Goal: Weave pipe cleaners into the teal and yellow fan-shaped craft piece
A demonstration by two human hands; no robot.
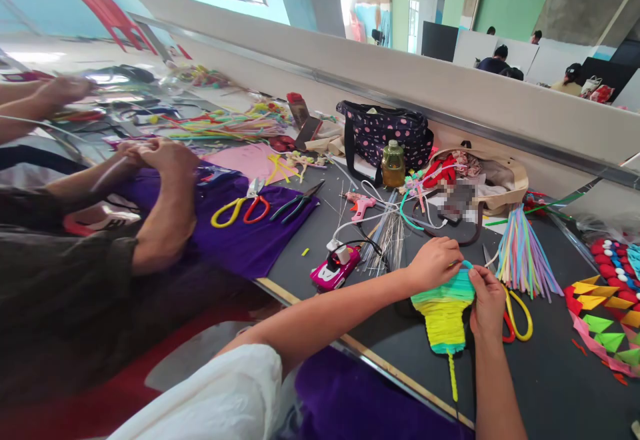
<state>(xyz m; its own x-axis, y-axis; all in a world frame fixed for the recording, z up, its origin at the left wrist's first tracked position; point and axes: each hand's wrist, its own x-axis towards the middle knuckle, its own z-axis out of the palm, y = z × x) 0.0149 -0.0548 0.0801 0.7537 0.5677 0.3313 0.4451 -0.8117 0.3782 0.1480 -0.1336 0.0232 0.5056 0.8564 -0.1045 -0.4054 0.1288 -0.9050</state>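
Observation:
A yellow-and-teal pipe-cleaner piece [445,320] hangs in front of me, wide at its teal top and narrower below. From its lower end a thin yellow twisted stem [453,377] points down. My left hand [436,263] is closed on the upper edge, fingers pinched near a teal strand [467,265]. On the opposite side, my right hand [486,299] grips the top corner between thumb and fingers. Behind my right wrist lie scissors [520,317] with red and yellow handles, partly hidden. A bundle of pastel pipe cleaners [526,253] rests just beyond them.
Beyond my left forearm are a magenta power strip [334,268], a pink glue gun [361,205] and loose wires [387,240]. A bottle [393,163] and a dotted bag [387,135] stand near the partition. Left, a co-worker's hands [163,157] are above purple cloth [260,247] holding scissors and pliers [297,201].

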